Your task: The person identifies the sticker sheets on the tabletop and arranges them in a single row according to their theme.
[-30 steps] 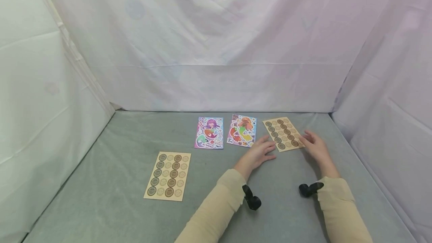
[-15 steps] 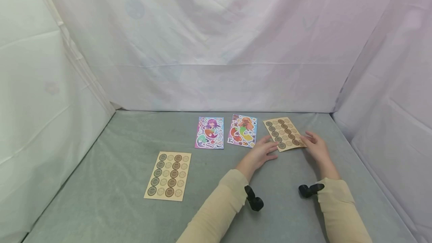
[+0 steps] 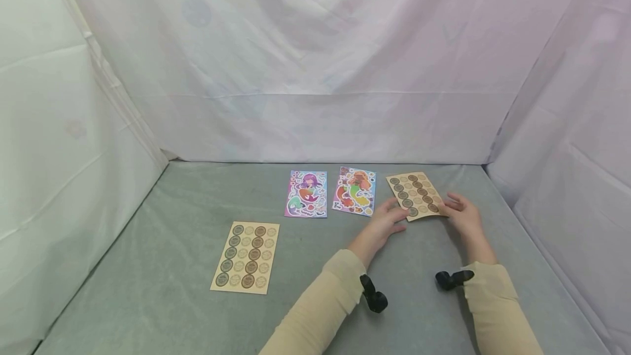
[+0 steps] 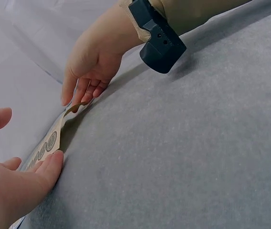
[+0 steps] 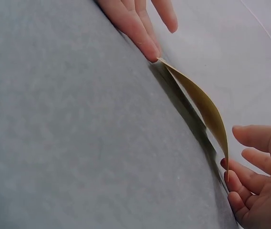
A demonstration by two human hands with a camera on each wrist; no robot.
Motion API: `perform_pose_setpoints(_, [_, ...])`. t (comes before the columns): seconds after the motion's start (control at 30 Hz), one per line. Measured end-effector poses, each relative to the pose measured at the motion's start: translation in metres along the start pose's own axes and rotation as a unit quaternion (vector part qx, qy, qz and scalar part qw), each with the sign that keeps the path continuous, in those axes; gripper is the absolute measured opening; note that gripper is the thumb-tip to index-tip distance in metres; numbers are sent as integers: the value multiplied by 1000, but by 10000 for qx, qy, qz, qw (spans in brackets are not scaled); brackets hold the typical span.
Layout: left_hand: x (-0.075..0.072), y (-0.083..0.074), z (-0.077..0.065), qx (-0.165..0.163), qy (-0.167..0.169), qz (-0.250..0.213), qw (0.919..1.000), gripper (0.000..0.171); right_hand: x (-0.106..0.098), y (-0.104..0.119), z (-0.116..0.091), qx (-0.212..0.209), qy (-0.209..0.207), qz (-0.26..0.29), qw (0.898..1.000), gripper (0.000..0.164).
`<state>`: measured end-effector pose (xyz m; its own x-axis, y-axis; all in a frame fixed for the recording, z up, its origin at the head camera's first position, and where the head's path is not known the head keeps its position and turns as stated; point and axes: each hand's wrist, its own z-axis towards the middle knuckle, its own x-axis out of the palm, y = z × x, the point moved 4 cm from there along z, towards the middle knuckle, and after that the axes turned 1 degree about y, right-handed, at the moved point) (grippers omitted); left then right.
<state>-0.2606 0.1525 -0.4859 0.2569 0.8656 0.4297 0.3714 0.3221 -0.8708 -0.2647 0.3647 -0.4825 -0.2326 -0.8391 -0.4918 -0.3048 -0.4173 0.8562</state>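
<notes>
A tan sheet of round stickers (image 3: 415, 193) lies at the back right of the table, its near right edge lifted and bowed. My right hand (image 3: 465, 219) holds that edge, with fingertips beneath and the thumb above; the right wrist view shows the sheet's curved underside (image 5: 207, 107). At the near left corner, my left hand (image 3: 378, 228) touches the sheet with extended fingers, its thumb raised apart in the left wrist view. Just left of it lies a sticker sheet with an orange-haired mermaid (image 3: 354, 192). Beyond that lies a purple-haired mermaid sticker sheet (image 3: 305, 194).
Another tan sheet of round stickers (image 3: 245, 257) lies flat at the left front. Grey cloth covers the table (image 3: 162, 256). White curtains (image 3: 305, 70) rise behind it and on both sides. A black wrist device (image 3: 376, 295) sits on each sleeve.
My right hand has raised the near right edge of the tan sticker sheet, which now bows more. My left hand has shifted slightly right along its corner.
</notes>
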Motion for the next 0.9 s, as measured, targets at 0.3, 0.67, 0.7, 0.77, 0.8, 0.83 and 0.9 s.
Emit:
perform_pose_setpoints(0.3, [1, 1, -1, -63, -641, 429, 9970, 56, 1, 1, -4, 24, -43, -83, 10000, 64])
perform_pose_setpoints(0.67, [4, -1, -3, 106, -1340, 1193, 9837, 51, 1, 4, -16, -97, -238, -284, 9993, 61])
perform_pose_setpoints(0.7, [4, -2, -3, 131, -1385, 1242, 9825, 50, 1, 4, -17, -92, -244, -274, 9993, 61])
perform_pose_setpoints(0.77, [4, -3, -4, 189, -1470, 1328, 9800, 49, 1, 5, -18, -77, -273, -273, 9992, 61])
perform_pose_setpoints(0.8, [4, -3, -4, 227, -1509, 1356, 9789, 49, 1, 5, -19, -74, -290, -273, 9992, 61])
perform_pose_setpoints(0.83, [4, -3, -4, 254, -1546, 1391, 9778, 48, 1, 5, -20, -76, -312, -286, 9991, 61])
perform_pose_setpoints(0.9, [3, -3, -4, 293, -1602, 1439, 9761, 47, 1, 5, -21, -93, -356, -310, 9988, 60])
